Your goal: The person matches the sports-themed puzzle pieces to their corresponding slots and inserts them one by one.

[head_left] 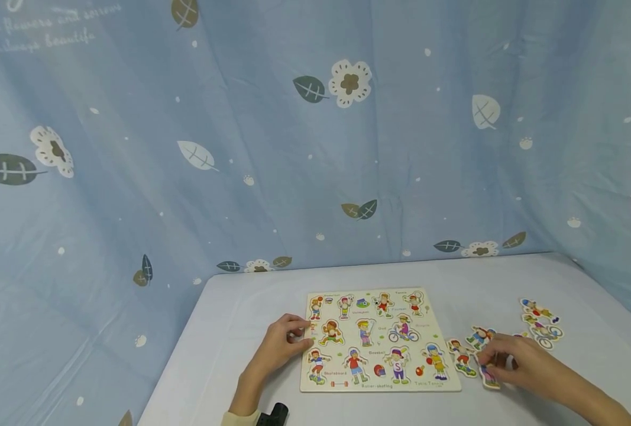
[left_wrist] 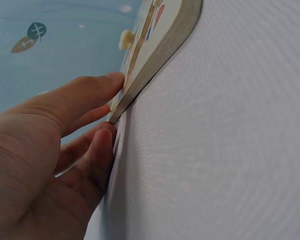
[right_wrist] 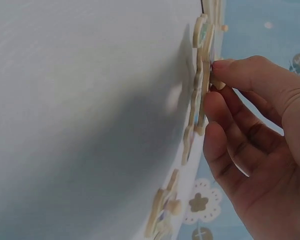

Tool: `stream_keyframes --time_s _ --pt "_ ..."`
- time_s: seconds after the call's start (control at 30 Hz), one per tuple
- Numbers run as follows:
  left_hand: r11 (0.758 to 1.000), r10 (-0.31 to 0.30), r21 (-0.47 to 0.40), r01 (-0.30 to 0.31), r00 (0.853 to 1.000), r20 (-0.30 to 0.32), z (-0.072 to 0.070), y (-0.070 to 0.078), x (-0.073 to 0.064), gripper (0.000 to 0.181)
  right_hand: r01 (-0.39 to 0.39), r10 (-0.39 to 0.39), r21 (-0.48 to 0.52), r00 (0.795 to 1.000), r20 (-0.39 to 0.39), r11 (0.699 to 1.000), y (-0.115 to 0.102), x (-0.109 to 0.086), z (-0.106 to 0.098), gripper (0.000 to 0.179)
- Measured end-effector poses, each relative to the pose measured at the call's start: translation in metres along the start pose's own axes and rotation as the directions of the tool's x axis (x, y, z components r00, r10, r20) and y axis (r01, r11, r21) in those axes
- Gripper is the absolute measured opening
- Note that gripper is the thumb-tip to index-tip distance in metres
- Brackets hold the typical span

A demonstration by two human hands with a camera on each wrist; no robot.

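A pale wooden puzzle board point(head_left: 347, 355) with printed sports figures and labels lies flat on the table. My left hand point(head_left: 284, 342) rests at its left edge, thumb and fingertips touching the board point(left_wrist: 157, 62). A yellowish knob point(left_wrist: 126, 39) stands up from the board's face. Right of the board, my right hand point(head_left: 528, 364) pinches a knobbed puzzle piece point(head_left: 488, 377) between thumb and fingers. The fingers hide part of that piece. Beside it lie a skateboarder piece point(head_left: 461, 358) and another figure piece point(head_left: 479, 336), close together.
Farther right on the white table point(head_left: 240, 313) lie a bicycle piece point(head_left: 543, 331) and another piece point(head_left: 537, 309) above it. A blue patterned curtain point(head_left: 272, 148) hangs behind the table. A black object point(head_left: 278, 413) shows beside my left sleeve point(head_left: 240, 419).
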State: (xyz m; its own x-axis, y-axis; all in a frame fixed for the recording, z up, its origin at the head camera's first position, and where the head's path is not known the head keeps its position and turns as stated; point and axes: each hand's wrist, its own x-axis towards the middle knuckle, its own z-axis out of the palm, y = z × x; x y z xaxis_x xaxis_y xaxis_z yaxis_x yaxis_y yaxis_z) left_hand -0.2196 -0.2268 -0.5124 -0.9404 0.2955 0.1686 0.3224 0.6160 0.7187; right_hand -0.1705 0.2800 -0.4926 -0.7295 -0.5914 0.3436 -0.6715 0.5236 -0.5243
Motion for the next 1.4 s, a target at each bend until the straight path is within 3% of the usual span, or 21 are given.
stream_keyframes --time_s 0.3,0.53,0.7,0.87,1.1,1.4 --pt "1.000 0.005 -0.005 -0.005 1.000 0.002 -0.001 0.000 -0.001 0.040 -0.035 0.036 -0.018 0.999 0.032 0.999 -0.013 0.028 -0.001 0.022" --pt "1.000 0.021 -0.005 -0.021 1.000 -0.002 -0.001 0.000 -0.001 0.039 -0.068 0.062 0.046 0.992 0.114 0.997 -0.026 0.063 0.006 0.014" --pt "1.000 0.020 -0.001 -0.020 1.000 0.000 -0.002 0.000 0.000 0.039 -0.106 0.088 0.082 0.976 0.201 0.991 -0.036 0.093 0.020 0.010" --pt "1.000 0.009 0.001 -0.009 1.000 0.006 -0.001 0.001 0.000 0.040 -0.096 0.073 0.088 0.968 0.238 0.991 -0.045 0.118 0.038 0.011" --pt "1.000 0.000 -0.003 0.000 1.000 0.015 -0.001 0.000 0.000 0.041 -0.058 0.035 0.091 0.971 0.237 0.994 -0.056 0.147 0.063 0.011" --pt "1.000 0.007 -0.002 -0.007 1.000 0.006 -0.001 0.000 -0.001 0.040 -0.089 0.056 0.120 0.965 0.254 0.989 -0.060 0.172 0.086 0.010"
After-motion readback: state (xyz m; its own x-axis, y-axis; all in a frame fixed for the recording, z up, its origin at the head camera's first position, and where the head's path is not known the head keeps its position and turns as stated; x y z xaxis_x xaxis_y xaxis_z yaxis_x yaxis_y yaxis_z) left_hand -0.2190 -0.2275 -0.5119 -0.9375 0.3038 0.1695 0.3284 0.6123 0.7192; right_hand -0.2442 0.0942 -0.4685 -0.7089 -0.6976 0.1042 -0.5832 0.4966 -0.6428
